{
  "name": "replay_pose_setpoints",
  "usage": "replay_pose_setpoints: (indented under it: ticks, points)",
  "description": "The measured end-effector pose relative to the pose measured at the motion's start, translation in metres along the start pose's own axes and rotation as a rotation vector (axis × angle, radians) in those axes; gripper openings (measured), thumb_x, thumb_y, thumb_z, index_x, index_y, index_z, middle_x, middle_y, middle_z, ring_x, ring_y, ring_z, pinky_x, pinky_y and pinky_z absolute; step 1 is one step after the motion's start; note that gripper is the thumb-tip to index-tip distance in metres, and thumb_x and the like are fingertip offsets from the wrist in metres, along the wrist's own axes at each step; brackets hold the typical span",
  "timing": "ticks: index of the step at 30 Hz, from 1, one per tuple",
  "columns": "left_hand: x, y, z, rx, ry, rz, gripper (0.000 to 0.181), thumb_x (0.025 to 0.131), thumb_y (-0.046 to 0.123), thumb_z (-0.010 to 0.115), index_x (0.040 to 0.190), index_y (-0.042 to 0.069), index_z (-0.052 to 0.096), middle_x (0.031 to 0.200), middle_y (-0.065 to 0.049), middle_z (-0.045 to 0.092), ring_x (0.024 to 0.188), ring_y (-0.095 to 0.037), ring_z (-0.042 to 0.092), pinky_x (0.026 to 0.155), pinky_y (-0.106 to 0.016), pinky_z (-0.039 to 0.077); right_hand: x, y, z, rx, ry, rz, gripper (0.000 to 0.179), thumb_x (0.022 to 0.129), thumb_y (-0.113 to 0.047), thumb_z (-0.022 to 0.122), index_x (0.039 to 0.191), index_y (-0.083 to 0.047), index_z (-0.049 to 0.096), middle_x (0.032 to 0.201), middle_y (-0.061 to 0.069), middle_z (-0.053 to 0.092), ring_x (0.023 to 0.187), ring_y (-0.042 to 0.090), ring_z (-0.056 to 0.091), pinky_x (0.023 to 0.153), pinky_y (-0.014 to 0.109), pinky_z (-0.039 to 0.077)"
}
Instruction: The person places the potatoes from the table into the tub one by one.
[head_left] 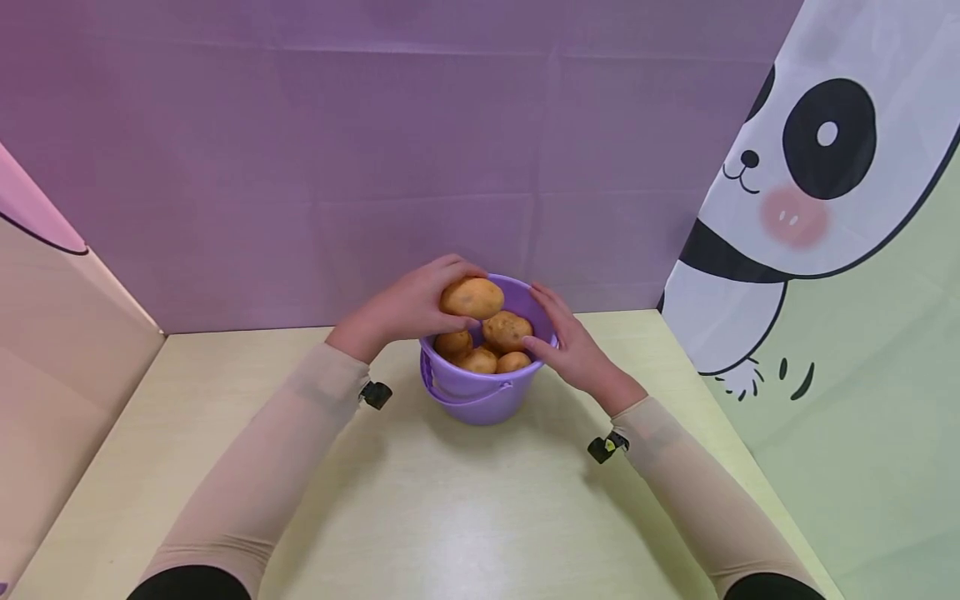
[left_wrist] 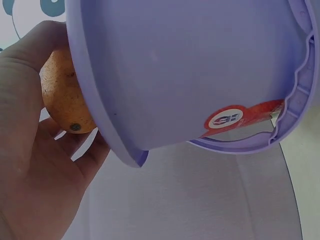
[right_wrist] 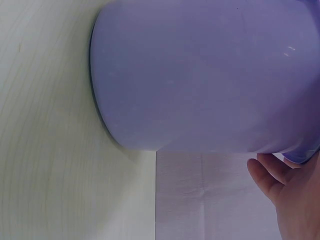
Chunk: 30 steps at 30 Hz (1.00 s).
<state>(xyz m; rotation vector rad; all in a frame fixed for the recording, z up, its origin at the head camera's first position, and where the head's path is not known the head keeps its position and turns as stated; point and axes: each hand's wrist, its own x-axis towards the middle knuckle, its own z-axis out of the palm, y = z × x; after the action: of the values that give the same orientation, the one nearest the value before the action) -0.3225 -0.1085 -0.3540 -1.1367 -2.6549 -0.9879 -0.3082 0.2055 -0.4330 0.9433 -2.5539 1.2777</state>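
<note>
A purple bucket [head_left: 480, 410] stands upright on the table with several potatoes [head_left: 507, 331] inside it. Over its far left rim, my left hand [head_left: 408, 302] grips another potato [head_left: 472, 298] between thumb and fingers. The left wrist view shows that potato [left_wrist: 67, 95] partly hidden behind the bucket's rim. On the opposite side, my right hand [head_left: 576, 350] holds the bucket's rim, its thumb reaching over the edge toward the potatoes and its fingers along the outside. In the right wrist view, fingertips [right_wrist: 260, 172] show beside the bucket wall [right_wrist: 200, 75].
The bucket's purple handle [head_left: 465, 403] hangs down at the front. Behind the pale wooden table [head_left: 450, 517] rises a purple backdrop [head_left: 420, 167]. A panel with a panda print [head_left: 862, 233] borders the right side, and a pale panel [head_left: 60, 358] the left.
</note>
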Motion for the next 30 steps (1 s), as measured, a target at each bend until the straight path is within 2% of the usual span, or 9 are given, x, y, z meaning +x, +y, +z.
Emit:
replay_pose_setpoints:
  ticks: [7, 15, 23, 30]
  points:
    - [0.0031, -0.0003, 0.0023, 0.02, -0.013, 0.003, 0.064, 0.094, 0.03, 0.09, 0.15, 0.018, 0.063, 0.146, -0.003, 0.059, 0.124, -0.025, 0.063, 0.106, -0.05, 0.055, 0.0001, -0.0008, 0.0008, 0.004, 0.001, -0.002, 0.082, 0.105, -0.033, 0.07, 0.174, -0.008, 0.032, 0.181, 0.013, 0.023, 0.165, 0.037, 0.026, 0.131, 0.063, 0.028]
    - [0.0043, 0.0003, 0.0056, 0.032, -0.026, -0.004, 0.066, 0.095, 0.034, 0.089, 0.152, 0.017, 0.062, 0.147, -0.003, 0.059, 0.126, -0.025, 0.062, 0.107, -0.05, 0.055, -0.0005, -0.0038, 0.0008, 0.015, 0.001, -0.003, 0.082, 0.103, -0.029, 0.07, 0.173, -0.007, 0.033, 0.181, 0.012, 0.024, 0.165, 0.037, 0.026, 0.131, 0.063, 0.028]
    - [0.0056, -0.0015, 0.0088, 0.034, -0.053, 0.015, 0.069, 0.098, 0.038, 0.086, 0.154, 0.007, 0.06, 0.15, -0.014, 0.061, 0.141, -0.036, 0.058, 0.121, -0.053, 0.045, -0.0006, -0.0017, 0.0006, -0.002, -0.001, -0.001, 0.082, 0.106, -0.034, 0.07, 0.174, -0.007, 0.032, 0.181, 0.012, 0.024, 0.166, 0.036, 0.024, 0.131, 0.062, 0.026]
    - [0.0042, -0.0004, 0.008, 0.038, -0.037, 0.031, 0.064, 0.099, 0.036, 0.086, 0.15, 0.006, 0.063, 0.148, -0.015, 0.062, 0.139, -0.037, 0.058, 0.12, -0.053, 0.045, -0.0015, -0.0027, 0.0, -0.009, 0.0, 0.006, 0.083, 0.105, -0.032, 0.07, 0.174, -0.007, 0.031, 0.181, 0.013, 0.023, 0.167, 0.037, 0.022, 0.132, 0.062, 0.025]
